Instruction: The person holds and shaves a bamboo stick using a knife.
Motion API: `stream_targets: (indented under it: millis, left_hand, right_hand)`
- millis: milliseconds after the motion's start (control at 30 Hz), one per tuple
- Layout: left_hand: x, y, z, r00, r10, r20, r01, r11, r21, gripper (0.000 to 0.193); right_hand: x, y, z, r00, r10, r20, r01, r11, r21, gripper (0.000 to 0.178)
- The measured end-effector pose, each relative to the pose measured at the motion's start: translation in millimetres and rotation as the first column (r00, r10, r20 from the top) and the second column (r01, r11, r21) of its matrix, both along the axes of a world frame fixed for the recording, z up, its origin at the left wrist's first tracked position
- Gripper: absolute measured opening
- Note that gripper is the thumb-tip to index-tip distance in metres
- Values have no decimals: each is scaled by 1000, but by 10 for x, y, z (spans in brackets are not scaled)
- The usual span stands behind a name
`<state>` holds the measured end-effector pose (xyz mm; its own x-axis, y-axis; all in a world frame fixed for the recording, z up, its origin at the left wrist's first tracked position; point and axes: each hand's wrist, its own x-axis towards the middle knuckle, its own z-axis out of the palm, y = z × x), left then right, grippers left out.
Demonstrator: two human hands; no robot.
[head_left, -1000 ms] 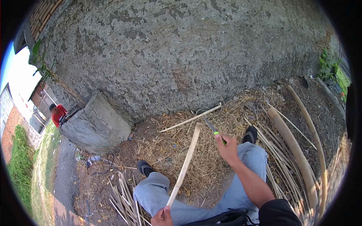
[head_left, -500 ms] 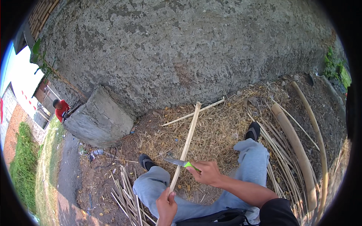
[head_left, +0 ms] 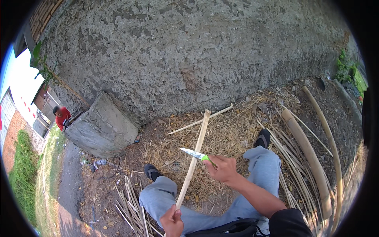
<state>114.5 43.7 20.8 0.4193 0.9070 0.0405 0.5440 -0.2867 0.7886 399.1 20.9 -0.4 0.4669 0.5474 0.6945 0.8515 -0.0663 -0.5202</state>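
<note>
My left hand (head_left: 172,222) is closed round the near end of a long pale bamboo strip (head_left: 192,168), which slants up and away from my lap. Its far end lies near a thinner stick (head_left: 181,129) on the ground. My right hand (head_left: 222,168) grips a knife (head_left: 194,153) with a bright green handle. The shiny blade crosses the strip about halfway along and points left. Whether its edge bites into the wood cannot be made out.
Split sticks (head_left: 132,207) lie in a pile at the left; more strips and thick bamboo poles (head_left: 308,158) lie at the right. A rough wall (head_left: 197,55) rises ahead, with a concrete block (head_left: 104,126) beside it. Behind the block is a person in red (head_left: 61,116).
My right hand has moved up and away along the strip with the knife. The left hand keeps its hold near my lap, shifted slightly.
</note>
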Motion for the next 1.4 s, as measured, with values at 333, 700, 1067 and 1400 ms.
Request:
stream_targets:
  millis: [333,700,1067,1400]
  left_hand:
    - [-224,-78,-179,996,93,-12,-93,994,-58,28]
    - [-378,-75,-143,997,76,-25,-75,996,46,25]
    - [-285,-195,58,997,71,-35,-66,991,121,23]
    - [-285,-182,3,995,88,-47,-80,986,145,21]
  right_hand:
    - [-90,-17,2,999,18,35,-18,1000,-4,20]
    - [-88,28,31,989,100,107,-100,995,-6,23]
    - [66,173,32,997,7,71,-12,998,62,22]
    - [177,123,24,999,-18,35,19,999,-43,27]
